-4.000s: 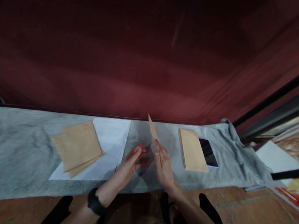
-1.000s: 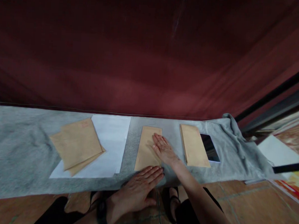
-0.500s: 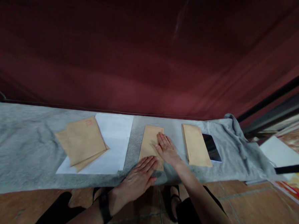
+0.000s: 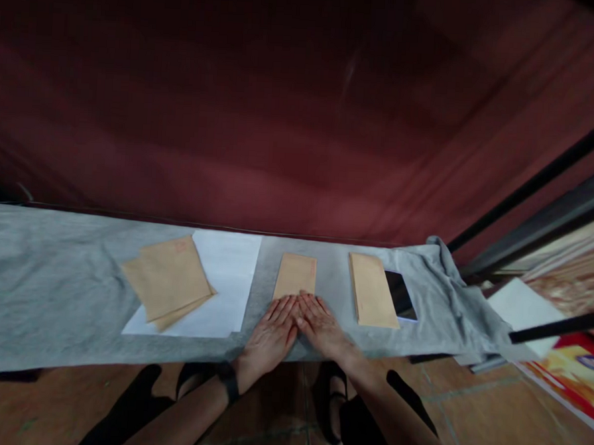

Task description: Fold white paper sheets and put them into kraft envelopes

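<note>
A brown paper envelope (image 4: 297,273) lies on the grey cloth in front of me, its near half hidden under my hands. My left hand (image 4: 273,331) rests flat on its lower left part, fingers stretched out. Beside it, my right hand (image 4: 321,325) presses flat on the lower right part, and the fingertips of both hands almost meet at the middle. Reddish print runs along the envelope's upper right edge. Neither hand grips anything.
On the left, several brown envelopes (image 4: 174,279) lie fanned over white paper sheets (image 4: 229,279). To the right, a stack of brown envelopes (image 4: 373,289) partly covers a dark-screened phone or tablet (image 4: 403,296). Grey cloth (image 4: 65,283) covers the narrow surface, backed by a dark red wall (image 4: 281,148).
My right hand has slid down and left from the envelope's upper right edge to beside my left hand. The view has shifted slightly.
</note>
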The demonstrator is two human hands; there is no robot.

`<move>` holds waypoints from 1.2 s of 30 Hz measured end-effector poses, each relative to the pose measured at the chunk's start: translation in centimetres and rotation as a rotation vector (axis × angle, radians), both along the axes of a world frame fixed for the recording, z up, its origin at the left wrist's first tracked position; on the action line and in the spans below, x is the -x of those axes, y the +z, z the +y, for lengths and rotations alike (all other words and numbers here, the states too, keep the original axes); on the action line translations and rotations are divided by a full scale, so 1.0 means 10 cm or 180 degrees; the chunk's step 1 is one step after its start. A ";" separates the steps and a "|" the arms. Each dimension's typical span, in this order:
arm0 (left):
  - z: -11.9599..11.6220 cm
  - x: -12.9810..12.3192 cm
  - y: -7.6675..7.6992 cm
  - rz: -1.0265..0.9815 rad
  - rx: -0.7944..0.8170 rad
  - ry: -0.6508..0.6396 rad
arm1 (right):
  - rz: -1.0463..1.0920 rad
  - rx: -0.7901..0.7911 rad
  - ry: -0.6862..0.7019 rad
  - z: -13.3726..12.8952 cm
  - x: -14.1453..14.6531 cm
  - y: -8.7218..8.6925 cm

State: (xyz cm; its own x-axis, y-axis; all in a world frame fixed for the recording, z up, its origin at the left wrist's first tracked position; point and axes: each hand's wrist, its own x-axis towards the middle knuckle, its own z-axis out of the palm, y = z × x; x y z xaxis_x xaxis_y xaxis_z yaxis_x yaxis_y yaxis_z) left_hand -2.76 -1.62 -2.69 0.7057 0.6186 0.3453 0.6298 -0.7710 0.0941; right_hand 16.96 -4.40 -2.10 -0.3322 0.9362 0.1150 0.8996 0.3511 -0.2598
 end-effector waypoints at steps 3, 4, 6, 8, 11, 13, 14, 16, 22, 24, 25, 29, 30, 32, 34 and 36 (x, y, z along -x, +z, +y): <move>-0.01 -0.01 -0.03 0.0043 -0.0034 0.0081 | 0.0031 -0.0148 0.0011 -0.20 0.07 -0.02; -0.01 -0.01 -0.03 0.0074 -0.0035 0.0079 | 0.0033 -0.0191 0.0005 -0.27 0.10 -0.03; -0.03 -0.02 -0.04 0.0126 -0.0028 0.0106 | 0.0033 -0.0291 -0.0040 -0.41 0.16 -0.06; -0.05 -0.02 -0.03 0.0179 -0.0015 0.0152 | 0.0040 -0.0411 -0.0146 -0.53 0.23 -0.08; -0.09 -0.03 0.00 0.0250 0.0018 0.0201 | 0.0050 -0.0541 -0.0326 -0.66 0.33 -0.10; -0.12 -0.03 0.02 0.0251 0.0045 0.0214 | 0.0045 -0.0585 -0.0422 -0.70 0.38 -0.11; -0.13 -0.03 0.03 0.0248 0.0065 0.0216 | 0.0039 -0.0597 -0.0470 -0.72 0.40 -0.11; -0.15 -0.03 0.05 0.0247 0.0121 0.0212 | 0.0010 -0.0618 -0.0575 -0.75 0.43 -0.12; -0.17 0.02 0.08 0.0370 0.0240 0.0162 | -0.0087 -0.0714 -0.0914 -0.79 0.53 -0.17; -0.18 0.05 0.10 0.0448 0.0271 0.0082 | -0.0100 -0.0718 -0.0953 -0.79 0.55 -0.18; -0.18 0.07 0.10 0.0478 0.0283 0.0030 | -0.0112 -0.0719 -0.0962 -0.79 0.56 -0.18; -0.23 0.17 0.14 0.0577 0.0304 -0.0147 | -0.0179 -0.0711 -0.0968 -0.80 0.56 -0.17; -0.24 0.19 0.15 0.0594 0.0304 -0.0159 | -0.0192 -0.0706 -0.0955 -0.80 0.55 -0.16; -0.27 0.21 0.17 0.0615 0.0307 -0.0169 | -0.0202 -0.0705 -0.0927 -0.81 0.55 -0.16; -0.28 0.22 0.17 0.0618 0.0326 -0.0176 | -0.0190 -0.0720 -0.0923 -0.81 0.55 -0.15; -0.29 0.23 0.15 0.0603 0.0360 -0.0192 | -0.0171 -0.0730 -0.0921 -0.82 0.55 -0.14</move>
